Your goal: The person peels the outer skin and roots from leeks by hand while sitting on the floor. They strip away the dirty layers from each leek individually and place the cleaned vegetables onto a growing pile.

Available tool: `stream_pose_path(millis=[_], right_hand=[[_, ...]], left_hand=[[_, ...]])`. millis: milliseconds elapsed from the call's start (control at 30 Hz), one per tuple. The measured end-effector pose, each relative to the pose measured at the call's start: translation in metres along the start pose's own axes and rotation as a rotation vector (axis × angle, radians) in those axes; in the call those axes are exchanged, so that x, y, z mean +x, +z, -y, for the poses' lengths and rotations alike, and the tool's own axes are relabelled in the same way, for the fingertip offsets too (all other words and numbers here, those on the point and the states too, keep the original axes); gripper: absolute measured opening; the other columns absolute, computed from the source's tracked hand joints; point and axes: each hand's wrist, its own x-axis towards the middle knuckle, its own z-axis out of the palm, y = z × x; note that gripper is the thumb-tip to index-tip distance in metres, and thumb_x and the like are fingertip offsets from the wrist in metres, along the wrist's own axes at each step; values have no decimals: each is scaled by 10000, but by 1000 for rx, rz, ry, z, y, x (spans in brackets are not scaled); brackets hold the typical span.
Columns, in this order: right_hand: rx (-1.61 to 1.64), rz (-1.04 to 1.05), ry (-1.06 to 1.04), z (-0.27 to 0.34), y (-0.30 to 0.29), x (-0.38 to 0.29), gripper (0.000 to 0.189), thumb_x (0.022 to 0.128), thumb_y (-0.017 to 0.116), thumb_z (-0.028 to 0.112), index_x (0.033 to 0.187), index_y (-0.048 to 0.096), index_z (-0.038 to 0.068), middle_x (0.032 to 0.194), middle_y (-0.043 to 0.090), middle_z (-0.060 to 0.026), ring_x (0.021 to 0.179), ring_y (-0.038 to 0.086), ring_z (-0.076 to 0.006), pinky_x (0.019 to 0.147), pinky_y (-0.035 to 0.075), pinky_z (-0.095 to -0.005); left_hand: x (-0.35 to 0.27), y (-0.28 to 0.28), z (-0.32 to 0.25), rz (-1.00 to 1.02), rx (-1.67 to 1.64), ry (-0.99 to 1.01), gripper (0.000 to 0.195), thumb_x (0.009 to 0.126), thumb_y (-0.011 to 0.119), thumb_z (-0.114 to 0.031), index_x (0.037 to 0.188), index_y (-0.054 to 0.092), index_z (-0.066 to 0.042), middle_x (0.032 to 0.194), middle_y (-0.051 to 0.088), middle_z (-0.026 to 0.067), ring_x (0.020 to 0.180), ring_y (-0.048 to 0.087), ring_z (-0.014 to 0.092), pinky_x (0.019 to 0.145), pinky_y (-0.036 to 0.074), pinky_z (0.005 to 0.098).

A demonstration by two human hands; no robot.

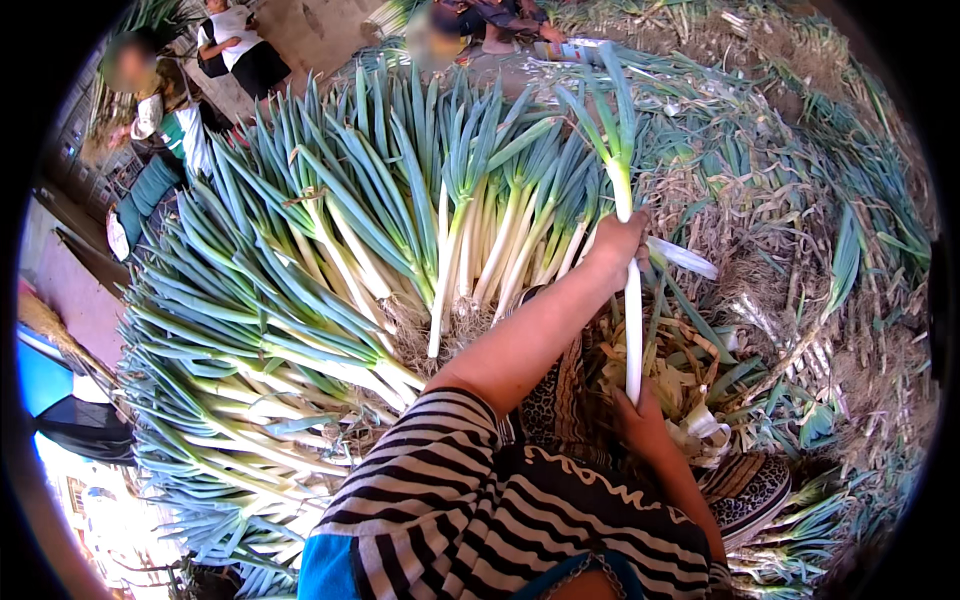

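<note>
My left hand (pixel 624 244) is closed around the white shank of a long green onion (pixel 634 315). Its green leaves point away from me, and the pale stem runs back towards my lap. At the stem's lower end is my right hand (pixel 643 424), its fingers against the white base. A loose pale strip of onion skin or leaf (pixel 684 257) sticks out beside my left hand. Below the held stem lie peeled outer leaves and scraps (pixel 679 375), between my patterned trouser legs.
A wide fan of green onions (pixel 360 247) with white stems spreads ahead and to my left. Heaps of unpeeled onions with dry roots (pixel 757 195) cover the right side. Another person's hand (pixel 553 34) is at the top; two more people are at upper left.
</note>
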Motion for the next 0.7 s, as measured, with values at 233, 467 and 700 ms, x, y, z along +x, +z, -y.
stream_pose_path(millis=[233,467,700], right_hand=[[-232,-185,-169,0,-15,-20,388,830,531,288,1061,447,-13,785,567,-226,707,572,-363,618,451,-400],[-297,-10,-397,-18,-9,-39,297,886,395,318,908,464,29,738,537,-218,705,533,-399,629,410,-473],[-364,-5,-290,-40,-17,-59,301,876,416,322,887,474,27,772,555,-201,779,547,-380,670,424,-460]], left_hand=[[42,28,1,-99,508,174,147,824,528,-177,760,492,-49,608,494,56,432,424,151,395,368,284],[47,-23,-117,264,206,219,201,842,487,-155,1001,499,-34,654,402,-23,476,363,54,391,310,176],[124,-233,-304,-566,1473,727,441,784,554,-369,930,576,47,767,608,141,682,575,258,609,453,368]])
